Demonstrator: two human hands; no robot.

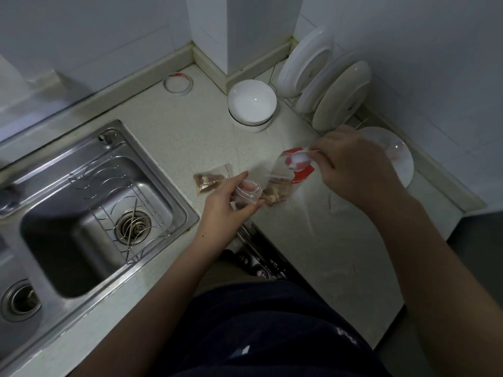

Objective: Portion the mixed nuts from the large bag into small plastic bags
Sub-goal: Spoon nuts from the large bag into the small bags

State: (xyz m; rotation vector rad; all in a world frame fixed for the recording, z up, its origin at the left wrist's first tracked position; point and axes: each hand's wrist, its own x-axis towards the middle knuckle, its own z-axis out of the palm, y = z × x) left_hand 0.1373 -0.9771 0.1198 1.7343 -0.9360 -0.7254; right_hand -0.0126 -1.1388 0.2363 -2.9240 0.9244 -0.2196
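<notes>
4 plates (304, 61), 2 sm. bags (211, 180), 1 lg. bag (283, 175)

Motion blur smears the top of the large bag (283, 176), so we cannot read its red-and-white print or see just how the right hand (356, 170) pinches it. The small bag (246, 195) that the left hand (223, 204) holds is clear and crumpled; we make out perhaps a few dark nuts (241, 205) at its bottom, too small to count. The right hand hides the left part of the plate (400, 164) by the right edge of the worktop (190, 126). The sink (68, 142) is cut off by the picture's left edge, its second basin (19, 300) by the lower left corner. A dark shape (8, 198) on the sink's left rim is too blurred to name.
</notes>
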